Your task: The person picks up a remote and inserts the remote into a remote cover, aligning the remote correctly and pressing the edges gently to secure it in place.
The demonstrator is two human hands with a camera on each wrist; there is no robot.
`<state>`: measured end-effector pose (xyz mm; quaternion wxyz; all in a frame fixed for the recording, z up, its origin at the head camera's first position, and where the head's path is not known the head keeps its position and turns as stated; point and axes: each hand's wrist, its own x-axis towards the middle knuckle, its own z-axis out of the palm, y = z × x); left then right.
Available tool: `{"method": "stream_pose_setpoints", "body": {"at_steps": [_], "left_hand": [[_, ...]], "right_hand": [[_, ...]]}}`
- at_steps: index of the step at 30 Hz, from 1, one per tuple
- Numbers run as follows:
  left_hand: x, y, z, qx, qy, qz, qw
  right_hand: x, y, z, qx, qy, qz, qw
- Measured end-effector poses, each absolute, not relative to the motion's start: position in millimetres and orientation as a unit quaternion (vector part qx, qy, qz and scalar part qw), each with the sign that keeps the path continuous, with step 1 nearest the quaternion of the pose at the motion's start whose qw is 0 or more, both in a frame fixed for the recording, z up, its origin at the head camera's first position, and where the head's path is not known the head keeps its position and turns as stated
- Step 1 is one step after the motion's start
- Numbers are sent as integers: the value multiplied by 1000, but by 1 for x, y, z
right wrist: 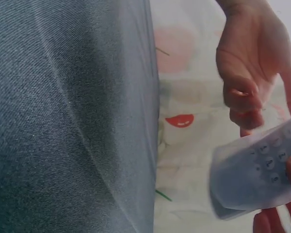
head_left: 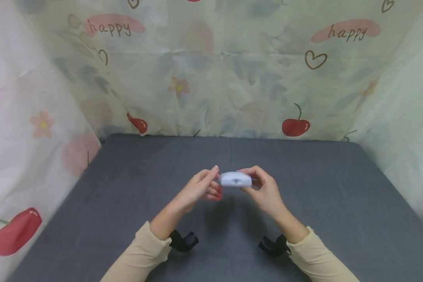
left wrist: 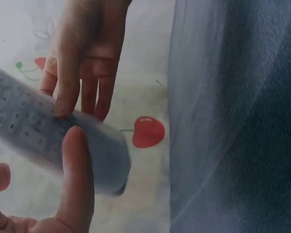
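Note:
A pale remote control (head_left: 235,179) with rows of light buttons is held end-on toward the head camera, above the dark table. My right hand (head_left: 266,192) grips it from the right; its thumb (left wrist: 65,104) lies over the button face in the left wrist view, with fingers behind. In the right wrist view the blank end of the remote control (right wrist: 237,182) points left and its number keys show. Just left of it is my left hand (head_left: 199,188), thumb up and fingers loosely bent, fingertips close to the remote control's edge and holding nothing.
The dark grey cloth-covered table (head_left: 127,203) spreads beneath both hands. A printed curtain (head_left: 211,78) with cherries and hearts stands behind it and along both sides. Black wrist straps (head_left: 184,241) with protruding parts sit at both cuffs.

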<state>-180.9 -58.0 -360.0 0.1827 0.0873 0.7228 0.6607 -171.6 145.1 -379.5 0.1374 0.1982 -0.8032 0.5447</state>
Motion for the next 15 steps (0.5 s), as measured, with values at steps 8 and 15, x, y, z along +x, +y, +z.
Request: {"method": "stream_pose_setpoints", "body": {"at_steps": [8, 15], "left_hand": [[-179, -56, -359, 61, 707, 675, 201], [-178, -54, -359, 76, 709, 676, 186]], "right_hand": [[-171, 145, -382, 236, -799, 531, 154], [-172, 144, -383, 213, -805, 532, 154]]}}
